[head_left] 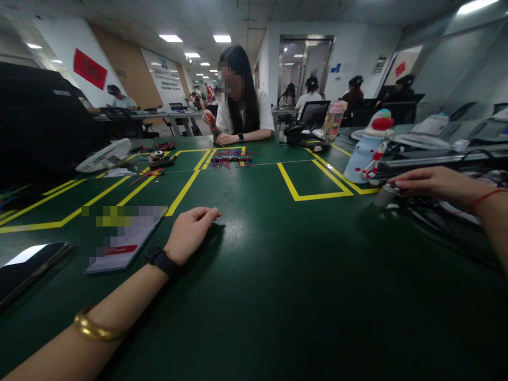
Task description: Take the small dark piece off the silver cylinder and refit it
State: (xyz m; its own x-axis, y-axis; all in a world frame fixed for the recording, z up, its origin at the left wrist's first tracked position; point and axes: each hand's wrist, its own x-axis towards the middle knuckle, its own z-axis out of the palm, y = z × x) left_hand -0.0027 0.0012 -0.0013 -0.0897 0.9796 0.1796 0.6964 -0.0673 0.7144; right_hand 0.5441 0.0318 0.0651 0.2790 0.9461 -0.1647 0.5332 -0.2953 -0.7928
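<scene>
Currently the two hands are working well apart over the dark green table (pixel 257 296). The right hand (pixel 442 184) is reaching out to the far right side, its fingertips pinching the top of a small silver cylinder (pixel 384 197); whether the cylinder's base is touching the tabletop, cannot tell. It is sitting just in front of a pale blue snowman-shaped bottle (pixel 360 159), with black cables (pixel 426 219) looping beneath and beside the wrist, which is wearing a thin red cord (pixel 489 197). The left hand (pixel 189 233) is lying low over the table near the middle, back upward, fingers loosely bending; nothing is showing in its grasp, though the palm is facing away, so cannot tell for certain. A black wristband (pixel 162 261) and a gold bangle (pixel 95 327) are circling that arm. Just beside it, a device with a pale screen (pixel 138 233) is lying partly pixelated, and a dark phone (pixel 37 264) is resting farther left. Yellow tape (pixel 323 198) is marking out boxes. Across the table a seated person (pixel 243 114) is gripping a red-handled tool (pixel 212 126) behind a cluster of coloured wires (pixel 232 158).
</scene>
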